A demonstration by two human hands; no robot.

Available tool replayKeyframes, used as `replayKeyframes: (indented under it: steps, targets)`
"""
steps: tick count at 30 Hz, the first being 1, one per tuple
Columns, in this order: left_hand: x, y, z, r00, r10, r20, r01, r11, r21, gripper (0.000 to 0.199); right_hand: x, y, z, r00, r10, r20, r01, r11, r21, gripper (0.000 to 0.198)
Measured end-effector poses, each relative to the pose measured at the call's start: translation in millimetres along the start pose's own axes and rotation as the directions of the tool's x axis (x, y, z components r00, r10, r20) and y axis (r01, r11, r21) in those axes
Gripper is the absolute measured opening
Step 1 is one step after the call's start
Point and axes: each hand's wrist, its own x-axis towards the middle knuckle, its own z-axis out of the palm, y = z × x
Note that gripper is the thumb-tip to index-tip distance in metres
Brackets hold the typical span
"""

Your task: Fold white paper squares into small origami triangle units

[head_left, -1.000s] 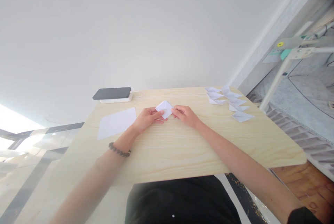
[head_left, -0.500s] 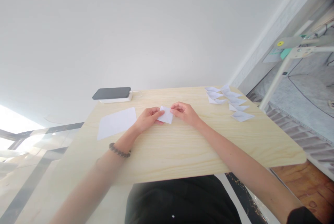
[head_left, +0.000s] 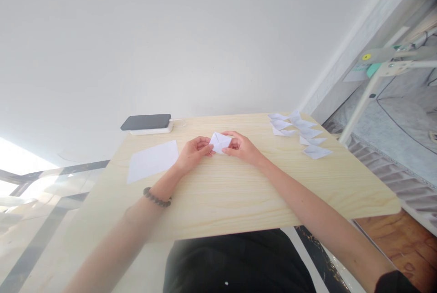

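Observation:
A small folded piece of white paper [head_left: 219, 141] is held between my two hands above the middle of the table, its upper face showing crease lines that meet near the centre. My left hand [head_left: 194, 152] pinches its left corner, thumb on top. On the other side my right hand [head_left: 243, 147] grips the right edge, with the thumb at the lower right and fingers behind the paper. A dark beaded bracelet [head_left: 157, 197] circles my left wrist.
A flat white sheet [head_left: 152, 161] lies at left on the wooden table [head_left: 218, 192]. Behind it, a dark phone [head_left: 146, 121] rests on a white box with a cable. Several folded paper boats [head_left: 317, 151] stand at the back right. A wall rises behind the table.
The folded paper has turned and now shows a creased, diamond-like face instead of a plain square. My right hand has shifted its grip, with its thumb lower on the paper.

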Motion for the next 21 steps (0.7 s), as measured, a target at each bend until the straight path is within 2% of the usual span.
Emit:
replayKeyframes:
  steps: [6, 10, 14, 17, 21]
  targets:
    - [1.2, -2.1, -1.4, 1.000, -0.001, -0.020, 0.003, 0.998, 0.059, 0.029, -0.4, 0.1, 2.0, 1.000, -0.022, -0.001, 0.022, 0.997, -0.078, 0.031]
    - [0.3, -4.5, -3.0, 1.000, -0.012, 0.006, 0.011, 0.996, 0.094, 0.031, -0.2, 2.1, 2.1, 0.999, -0.015, -0.034, 0.011, 0.994, -0.105, 0.029]
    - [-0.2, -4.8, -2.5, 0.999, 0.031, 0.037, -0.036, 0.990, 0.139, 0.033, -1.0, 1.6, 3.9, 0.998, -0.036, -0.052, 0.029, 0.989, -0.144, 0.025]
    - [0.0, -3.5, -2.7, 0.998, 0.062, 0.016, -0.064, 0.977, 0.204, 0.034, -1.4, 0.0, 5.0, 0.990, -0.107, -0.097, 0.079, 0.963, -0.258, 0.024]
    - [-0.3, -1.3, -4.0, 0.991, 0.130, -0.042, -0.109, 0.937, 0.331, 0.030, 0.0, 0.2, 2.7, 0.948, -0.281, -0.150, 0.195, 0.885, -0.423, 0.016]
